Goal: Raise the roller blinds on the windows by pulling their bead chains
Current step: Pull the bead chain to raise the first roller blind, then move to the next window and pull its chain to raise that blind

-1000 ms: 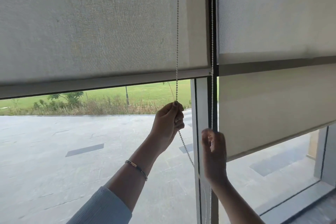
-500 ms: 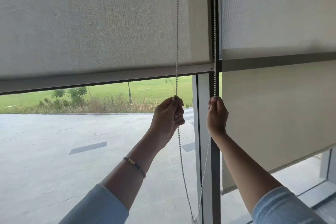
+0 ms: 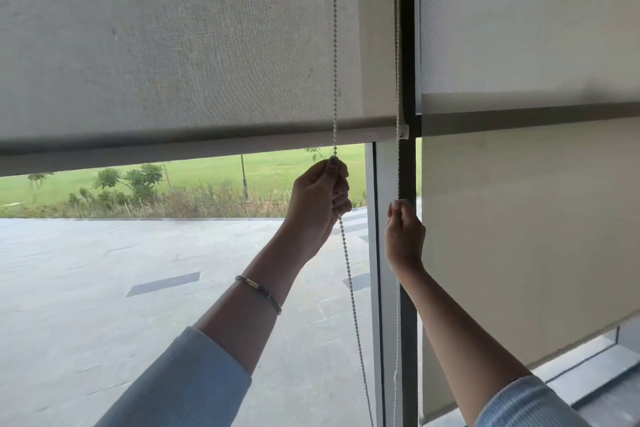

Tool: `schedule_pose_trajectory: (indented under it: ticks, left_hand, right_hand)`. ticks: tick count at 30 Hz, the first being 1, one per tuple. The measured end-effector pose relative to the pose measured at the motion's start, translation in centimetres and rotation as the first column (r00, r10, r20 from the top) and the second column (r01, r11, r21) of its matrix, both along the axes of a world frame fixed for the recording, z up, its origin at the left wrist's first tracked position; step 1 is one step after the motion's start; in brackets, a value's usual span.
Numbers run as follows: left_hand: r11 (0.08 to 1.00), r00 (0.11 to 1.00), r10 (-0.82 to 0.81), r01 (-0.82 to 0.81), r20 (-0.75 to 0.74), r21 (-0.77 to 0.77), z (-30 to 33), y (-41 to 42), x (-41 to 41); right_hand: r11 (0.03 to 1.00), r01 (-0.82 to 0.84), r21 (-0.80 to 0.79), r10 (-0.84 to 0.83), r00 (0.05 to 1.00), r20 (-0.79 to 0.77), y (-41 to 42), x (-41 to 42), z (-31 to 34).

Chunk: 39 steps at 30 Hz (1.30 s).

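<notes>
The left roller blind [image 3: 173, 45], beige fabric, hangs with its grey bottom bar [image 3: 180, 149] just above my hands, leaving the lower window uncovered. Its white bead chain loops down in two strands. My left hand [image 3: 320, 194] is closed on the left strand [image 3: 334, 45] just under the bar. My right hand [image 3: 403, 232] is fisted on the right strand [image 3: 397, 45], which runs along the dark mullion [image 3: 408, 45]. The right roller blind [image 3: 519, 236] hangs much lower, its bottom edge near the sill.
A dark horizontal frame bar [image 3: 536, 116] crosses behind the right blind. Outside lie grey paving [image 3: 104, 288] and a green lawn with shrubs. The sill [image 3: 595, 367] shows at the lower right. Both forearms reach up from the bottom edge in light blue sleeves.
My right hand climbed the right strand from well below the bar, then dropped slightly. My left hand rose a little on the left strand. The left blind's bar sits slightly higher.
</notes>
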<state>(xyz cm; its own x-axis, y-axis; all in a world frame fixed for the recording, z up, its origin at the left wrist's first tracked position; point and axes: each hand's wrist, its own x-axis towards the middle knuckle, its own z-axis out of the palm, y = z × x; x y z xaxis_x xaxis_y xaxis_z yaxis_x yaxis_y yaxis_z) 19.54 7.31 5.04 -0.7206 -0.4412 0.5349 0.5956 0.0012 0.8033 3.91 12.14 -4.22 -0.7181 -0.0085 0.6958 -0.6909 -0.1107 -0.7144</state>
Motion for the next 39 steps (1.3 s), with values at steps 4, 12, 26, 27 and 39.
schedule_pose_trajectory:
  ticks: [4,12,26,27,39]
  left_hand:
    - [1.0,1.0,-0.021,0.021,-0.004,0.005,-0.1,0.1,0.1]
    - [0.764,0.859,0.51,-0.429,0.045,-0.482,-1.4,-1.4,0.7]
    - [-0.523,-0.077,0.847,-0.298,-0.526,-0.798,0.7,-14.7,27.5]
    - [-0.544,-0.115,0.838,-0.252,-0.534,-0.8,0.7,-15.4,30.3]
    - [-0.593,-0.498,0.701,-0.011,-0.51,-0.805,-0.9,-15.7,59.6]
  right_hand:
    - [1.0,-0.02,0.009,0.019,0.999,0.029,0.1,0.8,0.2]
    - [0.996,0.08,-0.03,-0.082,0.99,-0.113,1.5,3.7,4.6]
    - [0.944,-0.181,0.276,0.324,0.672,-0.666,-15.3,25.3,8.0]
    - [0.936,-0.199,0.292,0.349,0.643,-0.682,-16.6,27.7,8.0]
    - [0.768,-0.516,0.38,0.624,0.464,-0.629,-25.9,55.7,6.9]
